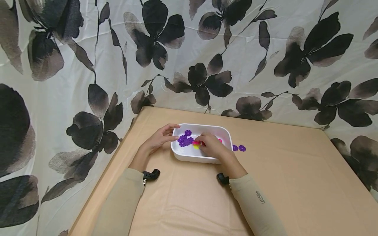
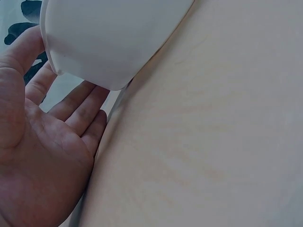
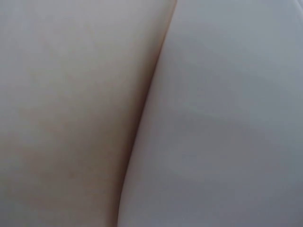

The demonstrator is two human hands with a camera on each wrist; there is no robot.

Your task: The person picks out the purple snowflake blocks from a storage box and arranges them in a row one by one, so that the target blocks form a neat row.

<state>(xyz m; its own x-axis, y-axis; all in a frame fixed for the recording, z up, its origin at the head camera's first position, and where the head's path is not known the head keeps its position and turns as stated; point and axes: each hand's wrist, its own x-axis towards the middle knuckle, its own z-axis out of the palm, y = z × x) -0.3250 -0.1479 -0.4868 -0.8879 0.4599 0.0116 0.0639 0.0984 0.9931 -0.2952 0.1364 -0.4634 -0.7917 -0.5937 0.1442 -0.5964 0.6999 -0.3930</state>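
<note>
A white plastic tub (image 1: 192,158) sits on the table; its outer wall (image 2: 113,42) fills the top of the left wrist view. My left hand (image 1: 158,139) holds the tub's left end, thumb at the rim and fingers around the outer side. Inside, purple snowflake-shaped discs (image 1: 185,141) lie bunched at the left. My right hand (image 1: 213,146) reaches in over the near wall, curled fingers pinching a red disc (image 1: 203,143). Close beside its fingertips is a yellow disc (image 1: 196,146). A pink disc (image 1: 220,140) shows past the hand, which hides part of the tub's floor.
Two purple discs (image 1: 241,148) lie on the table just right of the tub. The tan-covered table (image 1: 295,177) extends to the right and toward me. A floral curtain (image 1: 254,65) hangs along the back and left edges.
</note>
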